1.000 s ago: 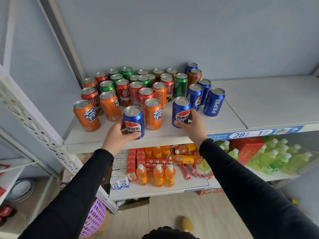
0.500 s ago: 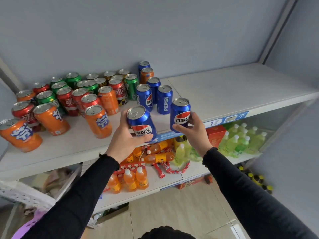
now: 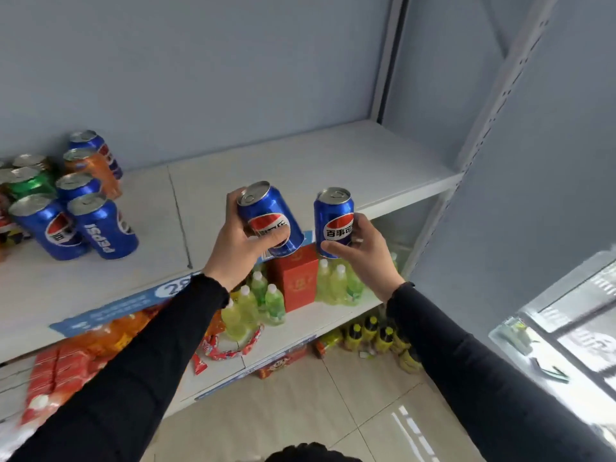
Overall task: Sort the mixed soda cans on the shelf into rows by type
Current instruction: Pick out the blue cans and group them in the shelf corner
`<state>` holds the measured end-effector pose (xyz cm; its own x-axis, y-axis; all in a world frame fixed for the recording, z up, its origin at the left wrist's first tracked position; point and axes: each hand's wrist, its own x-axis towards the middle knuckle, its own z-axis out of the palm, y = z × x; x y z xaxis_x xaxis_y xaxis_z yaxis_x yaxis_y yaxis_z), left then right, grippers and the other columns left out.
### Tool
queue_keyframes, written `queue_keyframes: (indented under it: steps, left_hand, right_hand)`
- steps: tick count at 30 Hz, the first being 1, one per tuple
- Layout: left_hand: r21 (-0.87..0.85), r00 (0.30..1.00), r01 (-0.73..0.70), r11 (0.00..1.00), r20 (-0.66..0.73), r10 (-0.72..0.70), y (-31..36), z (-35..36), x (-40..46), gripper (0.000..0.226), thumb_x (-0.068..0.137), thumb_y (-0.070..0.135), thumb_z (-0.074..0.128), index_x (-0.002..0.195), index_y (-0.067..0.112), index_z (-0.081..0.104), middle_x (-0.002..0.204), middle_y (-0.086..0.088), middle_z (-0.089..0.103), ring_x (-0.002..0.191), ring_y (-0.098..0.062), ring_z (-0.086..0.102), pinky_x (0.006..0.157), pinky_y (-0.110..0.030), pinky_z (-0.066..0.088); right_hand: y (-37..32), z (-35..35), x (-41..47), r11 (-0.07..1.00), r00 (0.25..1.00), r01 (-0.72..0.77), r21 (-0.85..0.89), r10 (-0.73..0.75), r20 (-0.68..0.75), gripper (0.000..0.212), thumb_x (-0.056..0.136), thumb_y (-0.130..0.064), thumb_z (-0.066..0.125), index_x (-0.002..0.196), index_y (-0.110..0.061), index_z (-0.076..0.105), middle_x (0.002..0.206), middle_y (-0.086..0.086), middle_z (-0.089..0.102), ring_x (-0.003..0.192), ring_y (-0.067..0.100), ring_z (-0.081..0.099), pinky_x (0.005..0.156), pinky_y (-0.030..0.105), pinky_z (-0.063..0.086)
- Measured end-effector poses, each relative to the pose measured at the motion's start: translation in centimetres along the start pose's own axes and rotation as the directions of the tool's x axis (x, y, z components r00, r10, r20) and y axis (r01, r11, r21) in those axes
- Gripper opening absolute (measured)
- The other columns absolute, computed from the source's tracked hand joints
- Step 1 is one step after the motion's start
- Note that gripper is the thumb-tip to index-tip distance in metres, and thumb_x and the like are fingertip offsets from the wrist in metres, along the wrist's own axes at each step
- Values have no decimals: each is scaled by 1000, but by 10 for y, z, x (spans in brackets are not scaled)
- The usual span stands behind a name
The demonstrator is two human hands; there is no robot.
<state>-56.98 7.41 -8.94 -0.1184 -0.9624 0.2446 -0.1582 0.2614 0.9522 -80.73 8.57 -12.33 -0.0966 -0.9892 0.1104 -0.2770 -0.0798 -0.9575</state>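
My left hand (image 3: 233, 248) grips a blue Pepsi can (image 3: 269, 215), tilted to the left, in front of the white shelf (image 3: 300, 165). My right hand (image 3: 366, 251) holds a second blue Pepsi can (image 3: 334, 218) upright, just right of the first. Both cans hang in the air near the shelf's front edge. At the left of the shelf stand more blue Pepsi cans (image 3: 100, 228), with an orange can (image 3: 95, 170) and a green can (image 3: 30, 185) behind them. The other mixed cans are cut off at the left edge.
The right half of the shelf is bare up to a grey upright post (image 3: 493, 105). Below are a red box (image 3: 295, 278), yellow-green bottles (image 3: 253, 308), orange bottles and red packs. Dark-capped yellow bottles (image 3: 376, 338) stand on the tiled floor.
The view has swung to the right, so most of the mixed cans have left the frame. Both hands have lifted their Pepsi cans off the shelf and carried them rightward.
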Motion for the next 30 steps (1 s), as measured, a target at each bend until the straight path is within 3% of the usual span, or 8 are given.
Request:
queue_keyframes:
  steps: [4,10,16,20,26,30]
  left_hand:
    - [-12,1000,22,1000,10,-22,-2,45,48,69,70,36,87,124,45,44,109,17,67,107,-19,68,91,-54,57]
    - [43,1000,18,999,10,-18,-7,93,135,68,73,24,88,126,36,47,113,9,67,105,-20,69,91,-56,57]
    - [118,1000,4,993,13,-6,-29,132,243,67,74,20,88,126,33,47,112,10,67,101,-11,68,88,-38,60]
    - [210,999,5,978,47,-15,-46,156,311,70,73,24,88,128,31,45,113,11,67,99,-7,66,82,-26,54]
    - [326,997,-8,945,72,-16,-68,182,400,76,73,28,89,133,29,42,121,4,65,107,-18,66,93,-39,56]
    - [390,998,18,920,42,-38,-85,196,452,81,70,27,90,134,26,41,123,-1,65,108,-24,65,96,-47,55]
  right_hand:
    - [12,-47,39,1000,999,12,18,-12,-36,62,74,-26,86,128,-23,56,112,-8,71,101,9,69,90,36,59]
    - [26,-91,124,999,995,42,22,-40,-87,61,76,-25,85,128,-21,55,111,-8,69,102,8,66,90,34,57]
    - [47,-117,240,999,994,34,29,-31,-101,61,76,-25,85,126,-20,51,113,-5,68,103,12,66,90,34,57]
    - [68,-125,314,1000,995,-7,29,10,-95,65,76,-22,85,130,-17,50,118,-1,68,105,16,66,93,37,57]
    - [82,-136,410,1000,997,-12,7,12,-78,66,77,-18,85,133,-13,49,122,1,65,108,17,63,93,32,53]
    - [90,-139,465,999,1000,7,-44,-8,-29,67,78,-17,83,135,-13,48,127,5,64,113,21,63,99,37,52]
